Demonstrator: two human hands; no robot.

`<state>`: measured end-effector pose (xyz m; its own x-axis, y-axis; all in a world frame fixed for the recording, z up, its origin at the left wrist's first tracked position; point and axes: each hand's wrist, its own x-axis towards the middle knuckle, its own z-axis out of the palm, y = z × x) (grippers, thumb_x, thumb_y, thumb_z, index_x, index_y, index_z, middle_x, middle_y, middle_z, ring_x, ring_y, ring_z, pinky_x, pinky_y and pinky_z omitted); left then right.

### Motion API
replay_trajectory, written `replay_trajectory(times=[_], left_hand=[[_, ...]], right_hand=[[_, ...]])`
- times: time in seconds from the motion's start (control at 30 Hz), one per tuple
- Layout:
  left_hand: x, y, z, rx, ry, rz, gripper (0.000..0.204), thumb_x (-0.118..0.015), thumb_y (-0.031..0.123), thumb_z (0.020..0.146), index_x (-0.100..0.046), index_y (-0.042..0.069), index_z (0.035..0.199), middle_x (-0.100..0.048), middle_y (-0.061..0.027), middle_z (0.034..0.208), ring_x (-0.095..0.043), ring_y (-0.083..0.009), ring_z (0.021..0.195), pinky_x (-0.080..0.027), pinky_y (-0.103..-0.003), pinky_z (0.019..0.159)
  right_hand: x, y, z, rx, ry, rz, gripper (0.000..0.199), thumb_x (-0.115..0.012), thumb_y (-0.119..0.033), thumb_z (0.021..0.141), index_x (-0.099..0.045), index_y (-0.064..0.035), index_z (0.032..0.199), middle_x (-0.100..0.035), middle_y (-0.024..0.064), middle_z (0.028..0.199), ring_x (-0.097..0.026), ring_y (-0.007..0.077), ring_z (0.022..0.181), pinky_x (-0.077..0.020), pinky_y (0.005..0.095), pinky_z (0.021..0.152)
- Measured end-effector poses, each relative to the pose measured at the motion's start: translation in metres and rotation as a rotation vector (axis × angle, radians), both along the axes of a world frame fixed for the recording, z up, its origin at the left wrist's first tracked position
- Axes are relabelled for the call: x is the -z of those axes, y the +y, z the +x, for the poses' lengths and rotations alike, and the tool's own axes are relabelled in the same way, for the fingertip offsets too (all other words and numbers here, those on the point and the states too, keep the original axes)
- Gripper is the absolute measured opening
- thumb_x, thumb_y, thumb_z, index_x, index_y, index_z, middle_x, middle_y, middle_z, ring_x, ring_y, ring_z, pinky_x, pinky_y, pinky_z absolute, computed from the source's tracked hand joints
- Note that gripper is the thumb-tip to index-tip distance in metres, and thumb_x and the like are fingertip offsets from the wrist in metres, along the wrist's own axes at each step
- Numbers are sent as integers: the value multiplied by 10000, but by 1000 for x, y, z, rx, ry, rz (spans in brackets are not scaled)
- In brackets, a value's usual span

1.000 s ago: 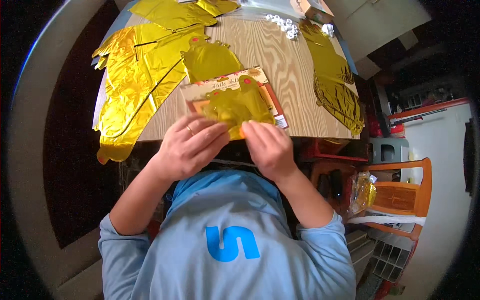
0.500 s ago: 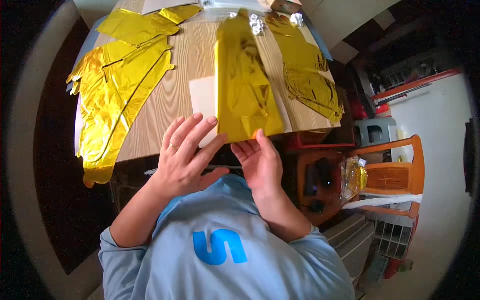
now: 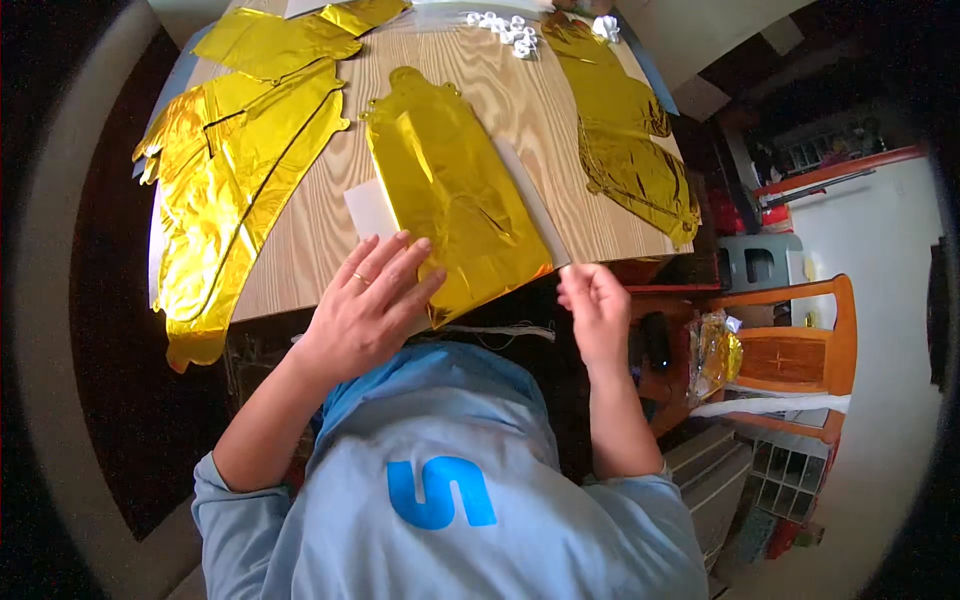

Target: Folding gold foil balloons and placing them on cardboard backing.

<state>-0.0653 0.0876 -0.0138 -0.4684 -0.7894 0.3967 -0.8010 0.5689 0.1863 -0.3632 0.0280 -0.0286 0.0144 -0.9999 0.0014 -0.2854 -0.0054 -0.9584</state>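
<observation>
Light-blue sweatshirt, blue letter mark; ring on left grip [image 3: 368, 312]

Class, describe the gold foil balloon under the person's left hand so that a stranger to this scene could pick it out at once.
Start at the wooden table, strewn with flat gold foil shapes. Go to the near edge, where the left hand presses down. The balloon it touches lies alone in the middle on a white card, long and spread flat, while the others are piled at the left and right sides.

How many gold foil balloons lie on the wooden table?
4, perhaps more: one in the middle under the left hand, a big one at left, one far left, one at right. Overlapping pieces may hide others.
</observation>
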Motion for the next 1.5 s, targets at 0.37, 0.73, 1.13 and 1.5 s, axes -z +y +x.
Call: replay_trajectory(times=[0.37, 0.73, 1.13, 1.5], left_hand=[[-35, -13, 13, 49, 243, -103, 419, -696, 49, 870, -610, -20, 1275, -664, -178, 1254, -641, -353, 1187, -505, -446, 1043], [-65, -27, 29, 49, 327, -159, 393, -613, -60, 882, -607, -39, 1275, -662, -196, 1256, -641, -364, 1187, -503, -456, 1053], [-16, -1, 44, 37, -41, 247, 560, -630, 112, 846, -555, 79, 1400, -428, -174, 1541, -337, -402, 1468, -223, -559, 1220], [-22, 11, 43, -35, -49, 310, 972, -769, 210, 611, -422, 139, 1516, -349, -168, 1589, -302, -372, 1490, -200, -542, 1235]], right_hand=[[-9, 13, 19, -151, -471, 41, 443, -660, -322, 975, -622, 29, 1243, -667, 77, 1172, -600, 165, 1076, -443, 322, 954], [-49, -13, 58, -523, -710, 125, 364, -705, -159, 931, -652, -2, 1255, -705, 52, 1171, -637, 143, 1066, -478, 310, 970], [3, 8, 36, -447, -698, 654, 257, -665, -123, 960, -679, 16, 1175, -727, 67, 1083, -695, 139, 927, -559, 307, 833], [27, 1, 24, -565, -488, 568, 177, -697, -122, 951, -718, 6, 1071, -714, 1, 965, -645, 74, 815, -529, 247, 747]])
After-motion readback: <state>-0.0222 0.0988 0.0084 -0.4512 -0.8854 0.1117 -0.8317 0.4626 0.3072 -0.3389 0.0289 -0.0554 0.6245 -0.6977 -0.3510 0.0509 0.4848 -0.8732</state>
